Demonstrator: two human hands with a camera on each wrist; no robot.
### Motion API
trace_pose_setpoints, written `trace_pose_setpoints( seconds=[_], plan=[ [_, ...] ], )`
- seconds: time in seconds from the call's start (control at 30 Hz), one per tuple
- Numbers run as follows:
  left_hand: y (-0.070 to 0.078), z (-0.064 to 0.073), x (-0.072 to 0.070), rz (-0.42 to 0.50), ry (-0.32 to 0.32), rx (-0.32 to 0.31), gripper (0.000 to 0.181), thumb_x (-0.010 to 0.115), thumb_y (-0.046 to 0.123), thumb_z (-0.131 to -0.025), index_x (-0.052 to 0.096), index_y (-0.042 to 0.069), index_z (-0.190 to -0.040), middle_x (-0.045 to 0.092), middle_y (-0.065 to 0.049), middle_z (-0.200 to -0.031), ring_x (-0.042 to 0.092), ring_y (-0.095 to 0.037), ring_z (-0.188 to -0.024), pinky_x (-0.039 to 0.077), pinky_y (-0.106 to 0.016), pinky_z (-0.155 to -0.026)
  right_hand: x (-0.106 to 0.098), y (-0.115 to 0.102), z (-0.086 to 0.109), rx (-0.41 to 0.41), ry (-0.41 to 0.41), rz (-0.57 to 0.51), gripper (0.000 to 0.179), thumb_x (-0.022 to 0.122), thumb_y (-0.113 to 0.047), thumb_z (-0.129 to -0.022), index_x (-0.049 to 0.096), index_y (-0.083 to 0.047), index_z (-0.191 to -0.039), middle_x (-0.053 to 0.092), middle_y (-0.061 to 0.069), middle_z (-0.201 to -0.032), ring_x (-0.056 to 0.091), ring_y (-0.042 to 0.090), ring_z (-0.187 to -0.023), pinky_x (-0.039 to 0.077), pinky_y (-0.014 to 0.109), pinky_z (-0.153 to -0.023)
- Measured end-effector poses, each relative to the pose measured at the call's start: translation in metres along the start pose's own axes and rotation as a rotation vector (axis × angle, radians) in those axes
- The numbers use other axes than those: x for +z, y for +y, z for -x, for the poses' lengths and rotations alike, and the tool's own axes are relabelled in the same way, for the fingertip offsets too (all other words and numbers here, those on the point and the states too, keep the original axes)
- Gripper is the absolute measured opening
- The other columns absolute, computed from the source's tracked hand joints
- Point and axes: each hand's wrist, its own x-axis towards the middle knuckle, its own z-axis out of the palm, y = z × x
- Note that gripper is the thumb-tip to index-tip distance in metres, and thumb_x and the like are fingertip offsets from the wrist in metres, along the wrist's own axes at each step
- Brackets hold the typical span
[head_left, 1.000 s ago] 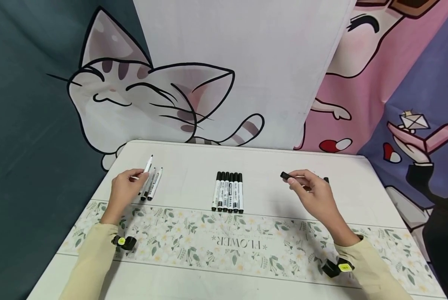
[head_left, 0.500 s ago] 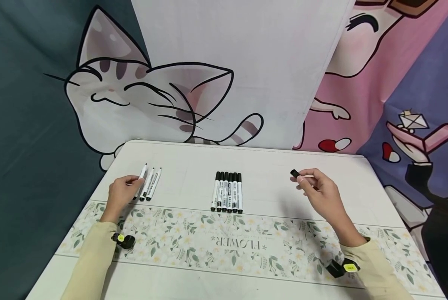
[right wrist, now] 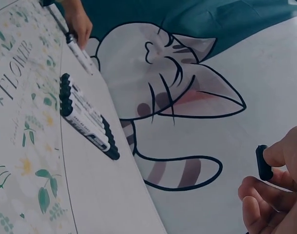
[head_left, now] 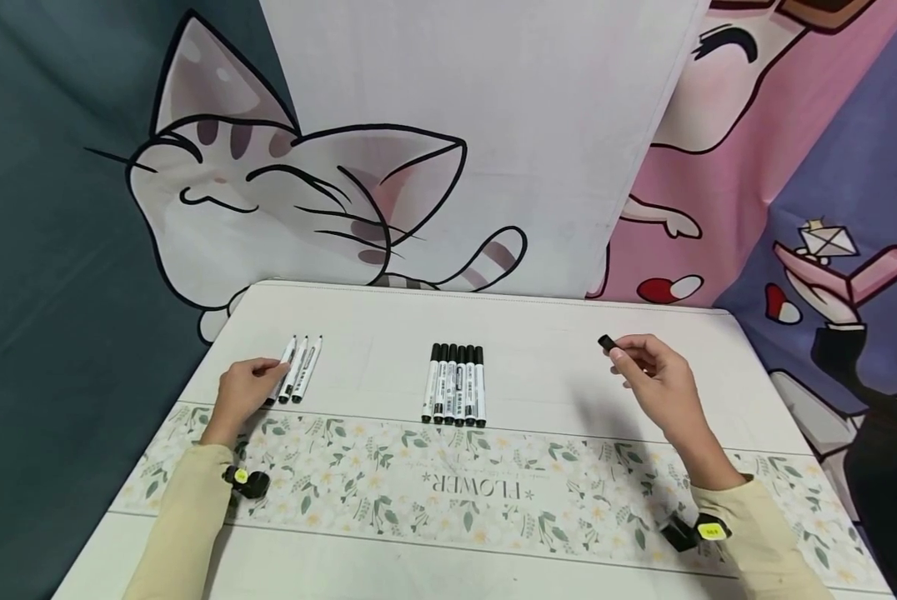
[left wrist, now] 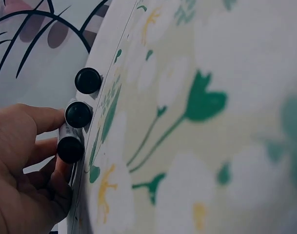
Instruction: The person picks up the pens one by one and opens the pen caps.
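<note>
My left hand is at the table's left side, its fingers and thumb on an uncapped whiteboard marker that lies nearly parallel to two other uncapped markers. All three point their thin tips away from me. In the left wrist view, their black end plugs sit close together beside the fingers. Raised over the right half of the table, my right hand pinches a small black marker cap between thumb and index finger. The right wrist view shows the cap with no marker in it.
Several capped black markers lie side by side in a row mid-table, caps at the far end. A flower-print strip crosses the white table nearer to me. Behind stands a cartoon-printed curtain.
My left hand has lowered its marker beside the other two. My right hand has drawn a little to the right, still pinching the cap.
</note>
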Motion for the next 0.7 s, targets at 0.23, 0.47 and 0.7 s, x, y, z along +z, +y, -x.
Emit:
trace_pose_setpoints(
  seconds=[0.23,0.47,0.7],
  plan=[
    [-0.001,0.001,-0.001,0.005,-0.002,0.02,0.054,0.059,0.047,-0.102,0.069,0.0,-0.127,0.068,-0.024,-0.118,0.063,-0.039,-0.106,0.051,-0.053,-0.087,-0.008,0.006,-0.003,0.047,0.07,-0.02,0.028,0.067,-0.02,-0.101,0.068,0.0,-0.121,0.066,-0.018,-0.094,0.065,0.001,-0.079,0.053,0.017,-0.063],
    [-0.001,0.0,0.001,-0.012,0.041,0.007,0.054,0.056,0.046,-0.104,0.068,-0.001,-0.127,0.068,-0.022,-0.111,0.065,-0.036,-0.098,0.052,-0.047,-0.079,-0.016,0.011,-0.006,0.084,0.112,0.001,0.033,0.068,-0.024,-0.1,0.068,0.001,-0.121,0.064,-0.022,-0.094,0.062,-0.002,-0.082,0.052,0.016,-0.063],
    [0.01,0.006,0.003,0.057,0.142,0.063,0.051,0.055,0.047,-0.104,0.068,0.003,-0.127,0.068,-0.017,-0.111,0.063,-0.03,-0.098,0.05,-0.037,-0.074,-0.029,0.014,-0.011,0.112,0.135,0.056,0.036,0.068,-0.03,-0.1,0.067,-0.001,-0.121,0.063,-0.022,-0.094,0.061,-0.002,-0.083,0.051,0.014,-0.064]
  ],
)
